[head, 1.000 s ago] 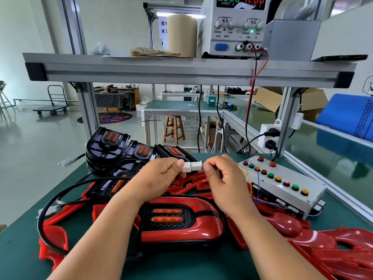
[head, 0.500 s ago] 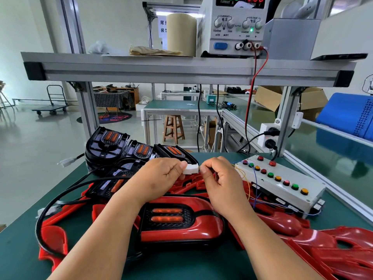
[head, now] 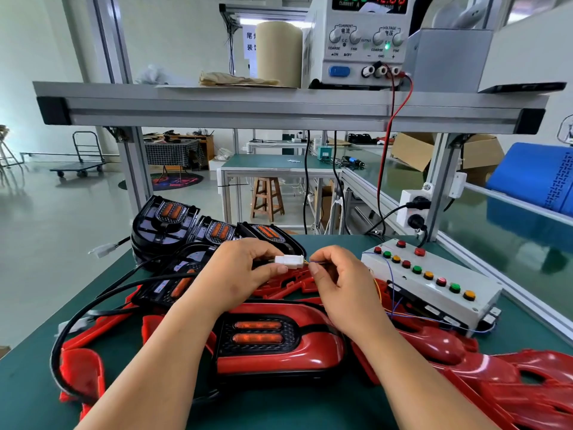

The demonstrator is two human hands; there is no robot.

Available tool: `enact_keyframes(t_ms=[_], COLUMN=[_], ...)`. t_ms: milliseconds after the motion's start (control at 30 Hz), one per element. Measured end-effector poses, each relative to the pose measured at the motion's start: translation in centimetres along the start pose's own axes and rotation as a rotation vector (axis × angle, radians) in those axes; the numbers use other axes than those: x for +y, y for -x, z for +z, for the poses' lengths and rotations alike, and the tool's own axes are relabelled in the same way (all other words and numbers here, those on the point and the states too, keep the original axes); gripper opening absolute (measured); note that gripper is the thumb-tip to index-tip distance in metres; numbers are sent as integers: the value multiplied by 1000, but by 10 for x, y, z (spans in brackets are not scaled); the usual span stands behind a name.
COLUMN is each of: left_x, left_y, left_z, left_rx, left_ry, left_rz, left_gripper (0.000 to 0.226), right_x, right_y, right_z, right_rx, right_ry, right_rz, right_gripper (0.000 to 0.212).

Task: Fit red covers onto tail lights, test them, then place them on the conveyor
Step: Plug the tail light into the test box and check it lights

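Test hookup | my left hand (head: 238, 271) pinches white connector (head: 290, 261) steady | my right hand (head: 341, 285) pinches its wires (head: 319, 262), likely seating it | covered tail light (head: 273, 349) lies near, lens up for checking

Left forearm (head: 155, 367), right forearm (head: 418, 383) bare; left grip (head: 245, 274), right grip (head: 341, 283) bare, nails short.

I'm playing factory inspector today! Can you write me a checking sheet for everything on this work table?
Surface: green table mat, mostly under parts.
Job's things: covered tail light in front; bare black tail lights stacked behind; button test box at right.
Clutter: loose red covers scattered around.
Hands: left hand pinches white connector; right hand pinches its thin wires.
Cables: black cable looping at left; red lead dropping from power supply.
Surroundings: supply's display reads 12.00; wooden stool behind.
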State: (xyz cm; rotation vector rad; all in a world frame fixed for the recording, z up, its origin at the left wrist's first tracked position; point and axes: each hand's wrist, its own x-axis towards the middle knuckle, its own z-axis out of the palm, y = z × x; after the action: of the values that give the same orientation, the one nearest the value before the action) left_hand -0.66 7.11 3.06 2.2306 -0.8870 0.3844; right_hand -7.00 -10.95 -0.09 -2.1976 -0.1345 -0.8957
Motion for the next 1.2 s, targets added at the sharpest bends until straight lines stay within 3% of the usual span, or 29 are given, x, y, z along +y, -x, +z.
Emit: enact_keyframes(t_ms=[233,400,567,767,833,933,1067,1200], left_x=[-1,-3,-1,-17,-30,-37,-40,-43], left_y=[1,1,1,1,5,8,4,4], left_z=[4,9,11,-10,-19,-15,-5,-1], left_rx=[25,37,34,-91,-65,-31,-15,1], left_ry=[119,132,88,-75,-45,-97,-205,-284], left_rz=[38,47,34,-164,-227,-286,-341,-356], left_gripper=[28,9,9,35,21,14,15,19], right_x=[-2,-2,0,4,7,9,21,40], right_y=[2,2,2,-4,-5,-7,-15,-29], right_z=[4,5,3,1,1,3,-4,-7], right_rx=[9,9,5,9,0,-1,80,-128], right_ry=[-27,-36,-45,-10,55,153,323,687], right_rz=[-5,-4,28,131,156,147,192,332], right_gripper=[7,6,10,10,7,21,24,57])
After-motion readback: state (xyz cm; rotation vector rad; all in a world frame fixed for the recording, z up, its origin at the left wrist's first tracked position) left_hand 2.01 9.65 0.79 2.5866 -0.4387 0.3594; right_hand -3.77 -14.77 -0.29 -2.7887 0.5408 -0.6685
